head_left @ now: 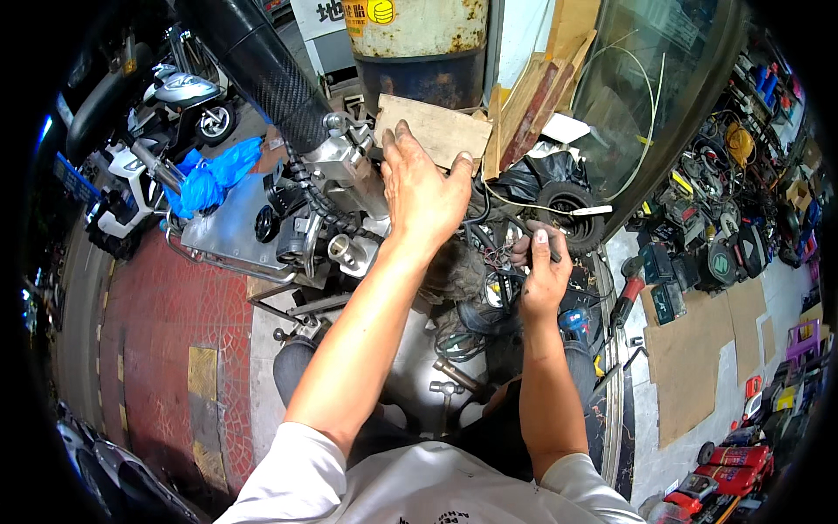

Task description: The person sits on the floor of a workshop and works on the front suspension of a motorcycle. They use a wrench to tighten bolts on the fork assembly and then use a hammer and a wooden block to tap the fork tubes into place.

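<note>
My left hand reaches forward over a stripped scooter frame, fingers spread, resting against a flat wooden board and the metal steering column. My right hand sits lower and to the right, fingers closed around a bundle of thin wires in the tangle of black cables. A black tube-like seat or fork cover rises up to the left of my left hand.
A rusty blue and cream drum stands behind, with wood planks and a small tyre to the right. Tools, boxes and cardboard litter the floor on the right. Parked scooters and red paving lie left.
</note>
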Action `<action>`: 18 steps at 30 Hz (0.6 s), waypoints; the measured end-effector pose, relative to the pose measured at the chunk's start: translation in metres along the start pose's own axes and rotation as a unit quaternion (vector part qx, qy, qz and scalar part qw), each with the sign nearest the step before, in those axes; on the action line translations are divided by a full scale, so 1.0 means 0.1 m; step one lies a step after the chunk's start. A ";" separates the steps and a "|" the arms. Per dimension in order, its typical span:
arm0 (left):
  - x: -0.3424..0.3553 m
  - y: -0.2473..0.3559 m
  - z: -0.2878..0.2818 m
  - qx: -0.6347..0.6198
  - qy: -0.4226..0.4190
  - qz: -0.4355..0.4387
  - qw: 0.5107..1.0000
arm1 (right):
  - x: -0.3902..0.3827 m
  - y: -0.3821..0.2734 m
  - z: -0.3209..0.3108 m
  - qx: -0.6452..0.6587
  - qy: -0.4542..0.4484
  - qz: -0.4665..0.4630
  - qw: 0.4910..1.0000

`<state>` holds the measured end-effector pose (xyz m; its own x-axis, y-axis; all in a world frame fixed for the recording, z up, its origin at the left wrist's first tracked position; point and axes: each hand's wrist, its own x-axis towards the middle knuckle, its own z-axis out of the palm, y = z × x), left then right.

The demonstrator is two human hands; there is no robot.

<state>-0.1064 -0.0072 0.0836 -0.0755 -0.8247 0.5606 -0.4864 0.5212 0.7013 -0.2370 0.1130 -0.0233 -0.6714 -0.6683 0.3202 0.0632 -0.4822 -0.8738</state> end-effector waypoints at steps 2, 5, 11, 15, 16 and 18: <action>0.05 -0.02 0.08 0.038 -0.017 -0.035 0.999 | 0.03 -0.03 -0.06 0.014 0.009 0.003 1.000; -0.14 -0.08 0.12 -0.015 0.005 0.017 1.000 | 0.11 -0.07 -0.21 0.042 0.015 0.019 0.999; -0.74 -0.37 0.18 -0.090 -0.023 0.042 0.995 | 0.33 -0.28 -0.07 0.085 0.000 0.074 0.994; -0.75 -0.49 0.38 -0.028 -0.005 -0.115 0.993 | 0.74 -0.59 0.25 0.081 -0.114 0.062 0.988; -0.69 -0.50 0.41 0.003 -0.012 -0.162 0.987 | 0.82 -0.66 0.36 0.091 -0.125 0.059 0.986; -0.46 -0.46 0.41 0.019 -0.099 -0.244 0.965 | 0.93 -0.74 0.56 0.102 -0.152 0.043 0.982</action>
<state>-0.1163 -0.0027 0.0075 0.0076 -0.9975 0.0701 -0.5371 0.0551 0.8417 -0.2631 0.0551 0.0919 -0.4084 -0.8344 0.3702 0.2776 -0.4999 -0.8204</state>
